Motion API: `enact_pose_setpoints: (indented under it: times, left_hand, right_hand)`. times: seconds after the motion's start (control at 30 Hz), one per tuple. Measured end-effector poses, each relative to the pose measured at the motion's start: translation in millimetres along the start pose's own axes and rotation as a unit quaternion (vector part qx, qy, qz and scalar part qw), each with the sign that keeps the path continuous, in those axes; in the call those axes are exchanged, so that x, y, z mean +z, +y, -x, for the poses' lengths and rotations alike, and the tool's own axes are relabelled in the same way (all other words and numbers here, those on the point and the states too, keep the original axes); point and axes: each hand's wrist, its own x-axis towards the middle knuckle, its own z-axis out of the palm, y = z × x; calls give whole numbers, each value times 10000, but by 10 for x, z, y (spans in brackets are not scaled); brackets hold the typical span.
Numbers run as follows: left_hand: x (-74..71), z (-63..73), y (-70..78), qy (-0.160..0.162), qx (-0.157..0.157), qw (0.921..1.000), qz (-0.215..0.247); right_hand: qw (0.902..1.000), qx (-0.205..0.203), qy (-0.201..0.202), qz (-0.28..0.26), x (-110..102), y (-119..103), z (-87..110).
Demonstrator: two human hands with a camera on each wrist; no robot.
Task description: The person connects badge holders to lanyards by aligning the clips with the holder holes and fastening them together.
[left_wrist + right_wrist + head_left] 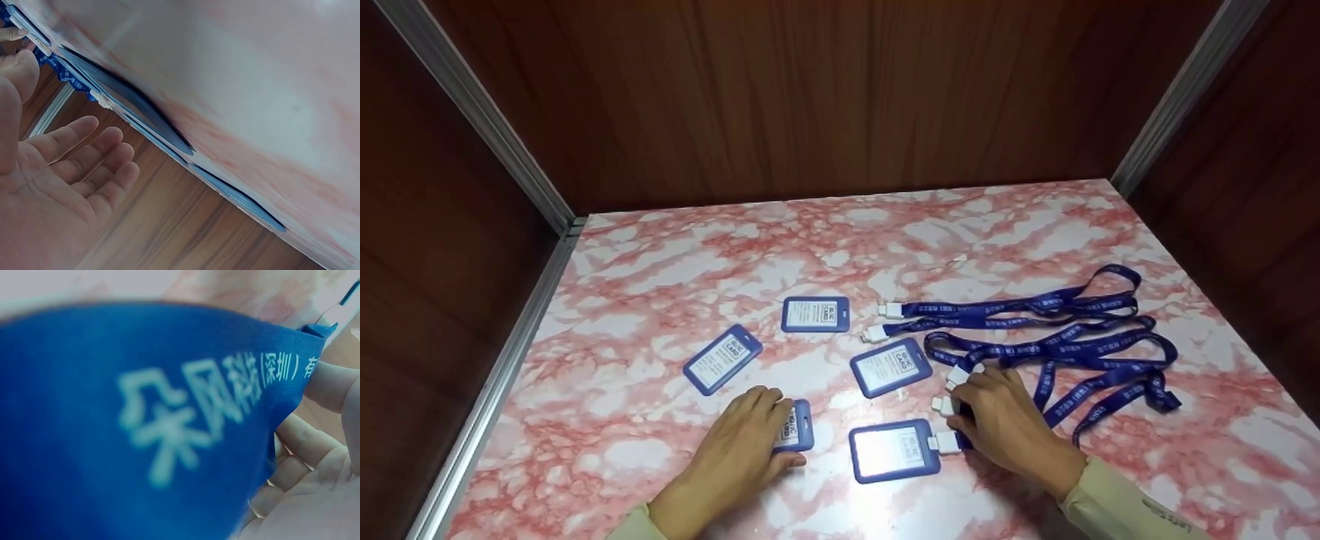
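My left hand (739,439) is over a blue-framed card holder (803,426), partly covering it. In the left wrist view its fingers (90,154) are loosely bent, with nothing between them. My right hand (1009,416) holds a dark blue lanyard (140,422) with white lettering, thumb and fingers around the strap near its white end clip. Just left of that hand, a white clip (946,441) joins a lanyard to a card holder (894,451) lying flat. Two more white clips, one of them a clip (945,406), lie by the fingertips. The hand hides part of the straps.
Three other card holders lie farther back: a tilted holder (723,360), a holder (815,314) and a holder (891,367). More blue lanyards (997,309) stretch to the right, overlapping. Brown wood-grain panels (847,97) enclose the pink marbled table (660,270).
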Motion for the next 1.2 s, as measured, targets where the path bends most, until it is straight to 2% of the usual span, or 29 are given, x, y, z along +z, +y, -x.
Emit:
enact_pose_setpoints:
  times: [0.37,0.73,1.2]
  left_hand:
    - [-11,34,-12,-151,-156,9998,34]
    - [-29,54,-38,-218,-282,9994,-30]
    - [-41,46,-29,-450,-458,9979,51]
  right_hand:
    - [9996,-163,118,-178,-10,-15,5]
    - [9997,-58,13,-226,-32,-33,-34]
    - [9994,-125,101,-291,-78,-58,-64]
